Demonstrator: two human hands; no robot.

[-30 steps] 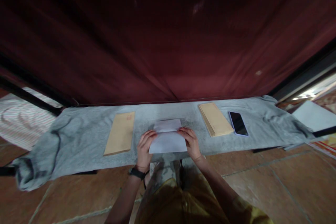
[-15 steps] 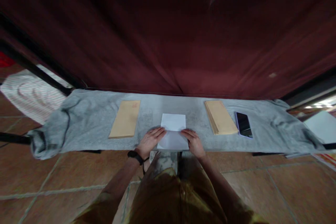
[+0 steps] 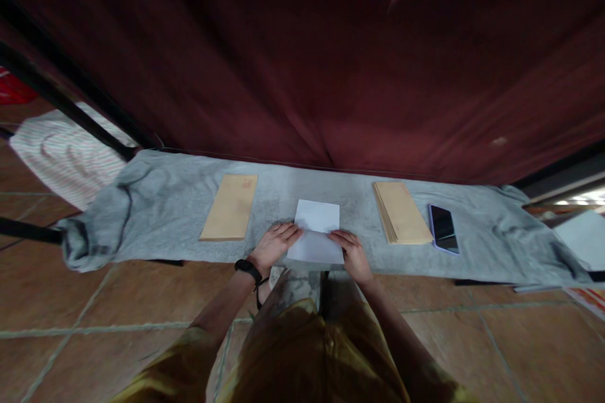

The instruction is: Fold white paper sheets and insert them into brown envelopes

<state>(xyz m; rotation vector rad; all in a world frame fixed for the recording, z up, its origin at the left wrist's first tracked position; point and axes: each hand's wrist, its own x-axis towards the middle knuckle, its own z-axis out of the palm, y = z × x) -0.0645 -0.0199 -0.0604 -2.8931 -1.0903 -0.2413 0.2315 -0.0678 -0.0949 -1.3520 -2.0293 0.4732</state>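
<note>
A white sheet of paper (image 3: 317,216) lies in front of me, with a crease across its middle. Its nearer part looks greyer and its front edge bows slightly. My left hand (image 3: 275,243) has its fingers together on the sheet's left edge at the crease. On the opposite edge, my right hand (image 3: 352,254) grips the paper at about the same height, thumb side hidden. Left of the paper rests a brown envelope or thin stack (image 3: 230,208) with a small reddish mark. A fanned stack of brown envelopes (image 3: 404,213) lies to the right.
A phone (image 3: 443,228) lies right of the envelope stack. Grey cloth (image 3: 161,220) covers the narrow bench or table. A dark red curtain (image 3: 302,75) hangs behind it. Black metal bars (image 3: 66,107) and striped fabric (image 3: 70,148) are at the left.
The whole view has shifted and tilted slightly. Both hands stay at the sheet's sides, and its near edge now bows a little away from the bench edge.
</note>
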